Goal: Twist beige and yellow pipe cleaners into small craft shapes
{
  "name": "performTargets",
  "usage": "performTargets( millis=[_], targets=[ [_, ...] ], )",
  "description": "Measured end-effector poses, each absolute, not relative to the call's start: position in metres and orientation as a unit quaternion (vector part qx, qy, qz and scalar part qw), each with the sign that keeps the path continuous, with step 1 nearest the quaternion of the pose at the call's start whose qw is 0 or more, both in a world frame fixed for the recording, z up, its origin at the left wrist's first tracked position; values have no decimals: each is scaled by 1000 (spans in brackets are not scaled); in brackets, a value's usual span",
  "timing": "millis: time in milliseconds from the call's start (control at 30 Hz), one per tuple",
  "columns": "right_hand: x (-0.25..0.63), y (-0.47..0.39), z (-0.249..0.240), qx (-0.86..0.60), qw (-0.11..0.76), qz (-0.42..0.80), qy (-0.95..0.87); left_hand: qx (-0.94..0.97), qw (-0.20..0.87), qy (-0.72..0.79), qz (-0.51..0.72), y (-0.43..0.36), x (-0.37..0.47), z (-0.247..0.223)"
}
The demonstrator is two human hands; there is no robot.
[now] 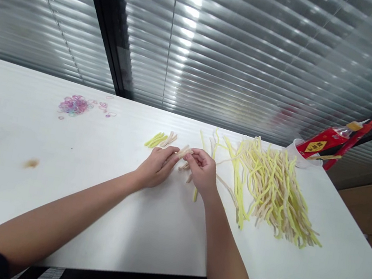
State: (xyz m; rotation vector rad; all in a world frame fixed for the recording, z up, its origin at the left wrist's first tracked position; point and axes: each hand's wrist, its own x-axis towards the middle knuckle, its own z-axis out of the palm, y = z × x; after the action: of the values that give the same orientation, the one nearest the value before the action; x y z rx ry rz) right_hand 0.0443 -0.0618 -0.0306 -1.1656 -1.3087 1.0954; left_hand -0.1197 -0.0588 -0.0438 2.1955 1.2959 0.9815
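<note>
Near the middle of the white table, my left hand is closed on a small bundle of cream fuzzy yarn. The fingertips of my right hand pinch the right end of that same bundle. Just beyond my left hand lie a short yellow bundle and a short cream bundle, side by side. Loose cream pieces lie under and beside my right fingers, partly hidden. A yellow strand shows below my right hand.
A large pile of yellow and cream strands spreads on the right. Behind it, a clear cup holds a red glue bottle. Small pink and purple rubber bands are heaped at the back left. Window blinds stand behind the white table.
</note>
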Motion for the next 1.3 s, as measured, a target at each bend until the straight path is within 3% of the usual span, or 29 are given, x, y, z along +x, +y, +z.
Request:
performTargets(
  millis=[167, 400, 600, 900, 1300],
  targets=[
    [45, -60, -30, -468, 526, 480, -523, 775, 297, 404, 385, -57, -123, -45],
    [43, -61, -25, -463, 531, 490, -513, 640, 529, 362, 423, -52, -120, -43],
    [43, -64, -29, -491, 518, 438, -547, 541, 618, 375, 429, -49, -117, -43],
    [39, -70, -25, -509, 520, 342, -594, 499, 656, 383, 416, -51, -117, -45],
    [41, -66, -23, -454, 531, 499, -513, 543, 683, 280, 400, -52, -118, -48]
  ],
)
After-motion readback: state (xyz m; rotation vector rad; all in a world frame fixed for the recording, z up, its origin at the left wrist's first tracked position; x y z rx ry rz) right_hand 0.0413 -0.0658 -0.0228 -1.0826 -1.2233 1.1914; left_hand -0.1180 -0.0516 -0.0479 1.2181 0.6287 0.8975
